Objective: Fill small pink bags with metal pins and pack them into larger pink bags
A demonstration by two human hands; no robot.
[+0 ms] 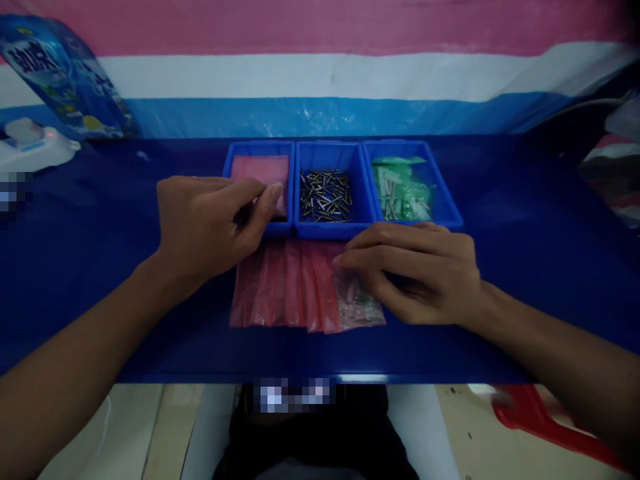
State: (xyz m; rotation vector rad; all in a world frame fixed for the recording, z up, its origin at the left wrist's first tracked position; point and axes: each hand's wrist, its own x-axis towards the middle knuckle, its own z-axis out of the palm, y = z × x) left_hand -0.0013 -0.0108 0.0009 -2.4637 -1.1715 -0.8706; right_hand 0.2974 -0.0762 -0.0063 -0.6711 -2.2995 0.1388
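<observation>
My left hand (213, 223) hovers over the front edge of the left blue bin (230, 160), fingers curled with thumb against forefinger; what it pinches, if anything, I cannot make out. My right hand (417, 270) lies on the table with fingers stretched out, their tips on a fanned row of small red plastic bags (285, 287). A clear bag holding small parts (357, 307) lies under those fingers at the row's right end. The left bin holds a stack of red bags (263, 170).
The middle blue bin (327, 193) holds several small metal pins. The right blue bin (413, 190) holds green bags with parts. A blue printed pouch (63, 77) and a white device (30, 143) stand at the far left. A red stool (545, 420) is below right.
</observation>
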